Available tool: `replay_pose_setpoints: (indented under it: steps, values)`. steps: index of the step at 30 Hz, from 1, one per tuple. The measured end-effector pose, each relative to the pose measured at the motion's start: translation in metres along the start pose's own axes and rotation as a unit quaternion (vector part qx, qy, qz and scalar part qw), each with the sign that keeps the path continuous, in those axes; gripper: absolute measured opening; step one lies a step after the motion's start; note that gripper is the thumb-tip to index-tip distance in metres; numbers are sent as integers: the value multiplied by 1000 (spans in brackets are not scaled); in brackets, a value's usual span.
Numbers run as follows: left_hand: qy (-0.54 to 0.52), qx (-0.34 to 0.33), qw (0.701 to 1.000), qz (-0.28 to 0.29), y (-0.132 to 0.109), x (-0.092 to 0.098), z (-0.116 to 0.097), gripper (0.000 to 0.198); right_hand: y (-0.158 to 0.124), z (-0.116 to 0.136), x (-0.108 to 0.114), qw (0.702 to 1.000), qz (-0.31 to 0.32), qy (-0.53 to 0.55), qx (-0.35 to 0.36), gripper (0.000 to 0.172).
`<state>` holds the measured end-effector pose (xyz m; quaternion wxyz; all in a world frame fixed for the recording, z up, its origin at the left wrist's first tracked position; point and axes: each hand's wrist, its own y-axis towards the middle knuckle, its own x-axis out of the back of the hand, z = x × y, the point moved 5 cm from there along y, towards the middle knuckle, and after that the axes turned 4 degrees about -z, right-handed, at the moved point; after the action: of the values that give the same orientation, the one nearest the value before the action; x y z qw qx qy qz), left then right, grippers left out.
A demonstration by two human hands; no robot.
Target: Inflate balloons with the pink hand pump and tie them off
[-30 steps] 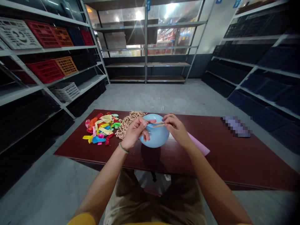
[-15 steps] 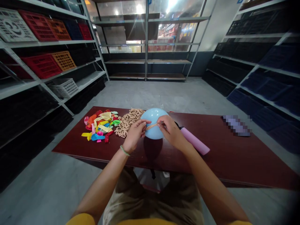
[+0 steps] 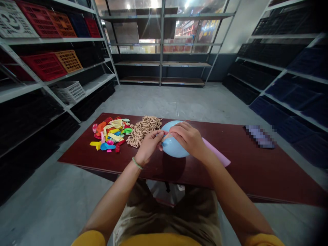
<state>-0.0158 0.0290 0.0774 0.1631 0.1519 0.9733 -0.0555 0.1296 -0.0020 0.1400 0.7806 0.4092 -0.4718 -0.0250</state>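
Observation:
A blown-up light blue balloon (image 3: 175, 148) sits just above the table between my hands. My left hand (image 3: 150, 145) is closed in a pinch at the balloon's left side, by its neck. My right hand (image 3: 188, 138) reaches over the top of the balloon with curled fingers. A thin tan rubber band (image 3: 167, 136) runs between the fingertips of both hands; the neck itself is mostly hidden by fingers. Left of my left hand lies a heap of beige curled pieces (image 3: 143, 130), and beyond it a pile of flat coloured balloons (image 3: 112, 133).
A pink cylinder (image 3: 217, 152) lies behind my right wrist on the dark red table (image 3: 246, 164). A blurred-out flat object (image 3: 260, 136) rests at the table's right. Shelves with crates (image 3: 43, 65) line the left; more racks stand behind and right.
My right hand has moved over the balloon's top, its fingers more curled. The tan band, stretched straight before, is now shorter between the hands. The balloon has shifted slightly right.

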Motion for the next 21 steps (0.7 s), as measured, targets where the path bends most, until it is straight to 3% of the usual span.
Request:
replay_pose_setpoints:
  steps: [3, 6, 13, 17, 21]
  values:
    - [-123, 2, 991, -58, 3, 6, 5, 29, -7, 9, 3, 999, 5, 25, 33, 18]
    - [-205, 4, 970, -128, 2, 9, 10, 21, -15, 14, 2, 1000, -1, 3, 24, 13]
    - [-287, 9, 941, -180, -17, -10, 26, 16, -34, 3, -10, 985, -138, -64, -78, 11]
    - [-260, 2, 952, -162, -20, -17, 40, 21, -37, -4, -19, 973, -171, -42, -151, 14]
    - [-103, -38, 982, -151, -16, -8, 40, 28, -34, -8, -29, 974, -138, 38, -178, 17]
